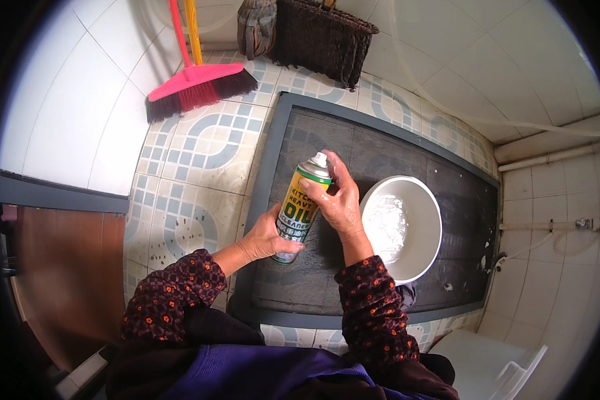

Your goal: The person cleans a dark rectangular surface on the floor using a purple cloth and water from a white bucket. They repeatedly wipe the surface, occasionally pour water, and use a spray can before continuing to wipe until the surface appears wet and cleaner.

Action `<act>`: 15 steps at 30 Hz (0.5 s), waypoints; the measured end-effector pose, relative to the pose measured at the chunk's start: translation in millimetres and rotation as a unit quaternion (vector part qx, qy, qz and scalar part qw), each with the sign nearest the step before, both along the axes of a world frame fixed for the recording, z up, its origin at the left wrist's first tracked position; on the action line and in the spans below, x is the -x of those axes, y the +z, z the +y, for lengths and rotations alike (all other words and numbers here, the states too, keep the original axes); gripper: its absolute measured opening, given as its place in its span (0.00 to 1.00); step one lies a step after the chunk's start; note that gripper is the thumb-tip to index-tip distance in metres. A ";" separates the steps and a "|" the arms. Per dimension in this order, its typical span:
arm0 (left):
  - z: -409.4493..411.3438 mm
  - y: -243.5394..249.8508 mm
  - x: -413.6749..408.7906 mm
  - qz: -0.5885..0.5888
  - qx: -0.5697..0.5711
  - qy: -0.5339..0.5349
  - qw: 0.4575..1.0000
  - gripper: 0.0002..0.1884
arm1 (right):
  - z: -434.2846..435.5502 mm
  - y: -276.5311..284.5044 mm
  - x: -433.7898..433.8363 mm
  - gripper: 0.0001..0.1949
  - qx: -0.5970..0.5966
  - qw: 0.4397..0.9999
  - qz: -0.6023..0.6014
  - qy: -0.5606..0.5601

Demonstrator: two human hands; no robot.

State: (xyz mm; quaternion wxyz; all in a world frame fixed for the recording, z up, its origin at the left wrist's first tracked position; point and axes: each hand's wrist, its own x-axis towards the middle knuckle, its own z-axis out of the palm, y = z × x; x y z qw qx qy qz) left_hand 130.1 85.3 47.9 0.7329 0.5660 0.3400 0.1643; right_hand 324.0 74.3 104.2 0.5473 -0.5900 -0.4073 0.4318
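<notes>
Both my hands hold a spray can of kitchen oil cleaner [296,209], tilted with its white nozzle up and away from me. My left hand [267,237] wraps the can near its base. Higher up, my right hand [339,195] grips the can's upper side, thumb on the front of the label and a finger raised beside the nozzle. The right hand looks wet. Beneath the can lies a grey-framed window screen [300,295] with dark mesh, flat on the tiled floor. A white plastic bucket [422,230] with shiny water in it stands on the mesh to the right.
A pink broom [195,82] leans at the upper left. A dark mop head [320,42] hangs beside it at the wall. Some grey cloth [406,295] shows under the bucket's near side. Pipes [550,226] run along the right wall. A clear plastic bin [515,365] is at lower right.
</notes>
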 end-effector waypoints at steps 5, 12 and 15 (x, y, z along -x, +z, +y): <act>4.4 -3.1 5.1 -0.055 0.079 0.028 0.995 0.40 | 7.8 -13.0 11.3 0.45 -0.082 0.995 -0.060 0.010; 5.2 -17.2 -6.8 -0.109 0.257 0.045 0.959 0.31 | 35.1 -31.8 21.1 0.30 0.010 0.999 0.016 -0.038; 12.9 -23.0 -9.6 -0.095 0.261 0.055 0.959 0.32 | 50.0 -50.7 19.4 0.27 0.024 0.999 0.034 -0.033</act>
